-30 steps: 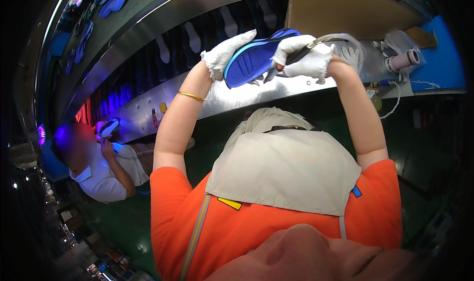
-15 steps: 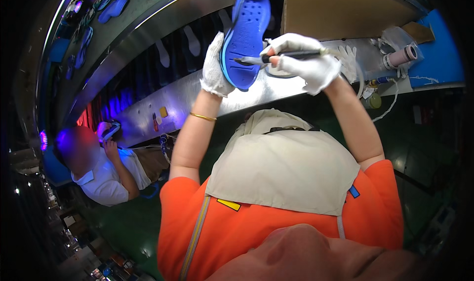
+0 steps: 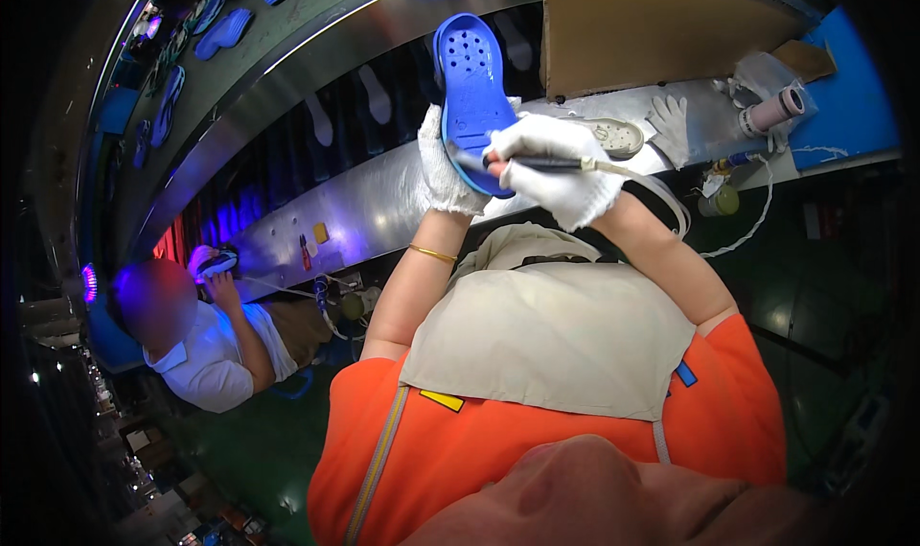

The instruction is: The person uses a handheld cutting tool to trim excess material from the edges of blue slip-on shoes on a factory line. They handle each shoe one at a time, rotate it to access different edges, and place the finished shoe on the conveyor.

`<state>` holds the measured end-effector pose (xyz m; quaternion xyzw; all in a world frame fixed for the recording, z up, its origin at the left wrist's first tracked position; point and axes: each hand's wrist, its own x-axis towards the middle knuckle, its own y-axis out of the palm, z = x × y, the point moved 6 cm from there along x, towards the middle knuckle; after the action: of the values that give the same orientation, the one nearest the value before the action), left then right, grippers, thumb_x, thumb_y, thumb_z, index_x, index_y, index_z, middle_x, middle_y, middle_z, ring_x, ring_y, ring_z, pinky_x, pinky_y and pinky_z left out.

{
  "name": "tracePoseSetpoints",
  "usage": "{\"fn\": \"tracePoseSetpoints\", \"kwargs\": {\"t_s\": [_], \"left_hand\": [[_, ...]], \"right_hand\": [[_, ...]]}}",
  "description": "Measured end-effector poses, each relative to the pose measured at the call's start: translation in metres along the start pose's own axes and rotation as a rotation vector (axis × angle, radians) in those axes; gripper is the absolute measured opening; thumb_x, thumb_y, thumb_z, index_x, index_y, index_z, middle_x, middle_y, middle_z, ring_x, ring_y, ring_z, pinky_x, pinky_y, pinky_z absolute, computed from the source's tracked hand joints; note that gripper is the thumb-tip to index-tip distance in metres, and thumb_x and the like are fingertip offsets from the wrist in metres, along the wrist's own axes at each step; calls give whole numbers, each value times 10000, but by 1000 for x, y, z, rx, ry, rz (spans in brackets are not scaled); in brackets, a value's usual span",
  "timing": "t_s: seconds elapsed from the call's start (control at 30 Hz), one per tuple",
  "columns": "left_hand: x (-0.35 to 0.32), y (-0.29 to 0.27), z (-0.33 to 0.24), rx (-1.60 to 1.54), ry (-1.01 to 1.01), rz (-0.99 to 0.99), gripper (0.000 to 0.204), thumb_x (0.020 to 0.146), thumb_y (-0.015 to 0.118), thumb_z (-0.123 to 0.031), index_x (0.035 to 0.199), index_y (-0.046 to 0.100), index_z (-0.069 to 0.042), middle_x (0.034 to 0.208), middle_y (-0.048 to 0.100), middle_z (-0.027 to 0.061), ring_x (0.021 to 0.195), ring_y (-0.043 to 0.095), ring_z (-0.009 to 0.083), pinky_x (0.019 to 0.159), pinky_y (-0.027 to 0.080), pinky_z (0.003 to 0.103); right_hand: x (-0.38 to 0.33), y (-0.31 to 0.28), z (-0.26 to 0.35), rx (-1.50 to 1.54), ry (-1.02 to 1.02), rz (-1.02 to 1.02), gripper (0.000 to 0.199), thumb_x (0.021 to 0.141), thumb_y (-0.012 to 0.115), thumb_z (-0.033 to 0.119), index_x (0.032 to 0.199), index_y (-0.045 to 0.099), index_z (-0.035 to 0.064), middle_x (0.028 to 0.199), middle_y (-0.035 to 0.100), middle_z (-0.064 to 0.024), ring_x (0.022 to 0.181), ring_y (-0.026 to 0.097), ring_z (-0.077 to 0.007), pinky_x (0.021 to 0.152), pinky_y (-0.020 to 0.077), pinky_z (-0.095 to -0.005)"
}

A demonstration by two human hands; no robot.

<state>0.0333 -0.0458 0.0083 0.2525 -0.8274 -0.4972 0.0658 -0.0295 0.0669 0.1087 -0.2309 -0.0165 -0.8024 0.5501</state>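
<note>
Sole [image 3: 474, 95] (blue, perf. toe), held above bench [image 3: 359, 208]: L hand [image 3: 448, 167] wrapped round its L edge, R hand [image 3: 567, 189] gripping hosed pen-type tool [image 3: 554, 163] near heel. We judge it light, flexible, prob. grippy; hold by sidewalls.

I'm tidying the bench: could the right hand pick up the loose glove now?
Probably not: the right hand is holding a black-handled tool, though the loose glove lies uncovered nearby.

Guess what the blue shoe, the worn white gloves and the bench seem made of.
Blue shoe: probably molded foam or rubber, satin, with cleanly formed holes. Worn white gloves: likely knitted fabric, matte, with frilly cuffs. Bench: apparently bare metal, smooth, showing bright reflections.
</note>
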Motion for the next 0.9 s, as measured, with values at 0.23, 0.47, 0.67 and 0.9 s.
{"fn": "tracePoseSetpoints", "kwargs": {"t_s": [0.23, 0.47, 0.67, 0.9], "left_hand": [[-13, 25, 2, -203, -17, -2, 567, 949, 344, -492, 1297, 499, -72, 1211, 597, 123, 1053, 612, 264, 933, 494, 399], [-7, 25, 0, -213, -52, 216, 638, 936, 346, -557, 1303, 475, -51, 1202, 590, 147, 1059, 599, 292, 979, 462, 419], [-10, 27, 8, -140, -66, 5, 610, 947, 328, -554, 1288, 520, -86, 1184, 613, 136, 1021, 624, 289, 933, 494, 441], [-9, 25, -2, -128, 14, -20, 538, 955, 349, -498, 1250, 524, -83, 1146, 613, 104, 998, 618, 239, 901, 508, 384]], "right_hand": [[16, -31, -17, 240, 70, -280, 70, 843, 650, 1, 912, 652, -8, 894, 669, -58, 812, 620, -98, 756, 516, -258], [15, -6, -2, 259, -5, 2, 82, 834, 675, 28, 902, 636, 4, 910, 676, -88, 844, 631, -141, 768, 504, -281], [43, -49, -10, -119, -275, -349, 176, 781, 698, 5, 947, 644, 26, 908, 667, -66, 804, 653, -156, 734, 536, -282], [27, -32, -8, -40, -118, -198, 165, 736, 722, 3, 888, 668, 35, 881, 665, -75, 814, 654, -156, 736, 530, -272]]}}
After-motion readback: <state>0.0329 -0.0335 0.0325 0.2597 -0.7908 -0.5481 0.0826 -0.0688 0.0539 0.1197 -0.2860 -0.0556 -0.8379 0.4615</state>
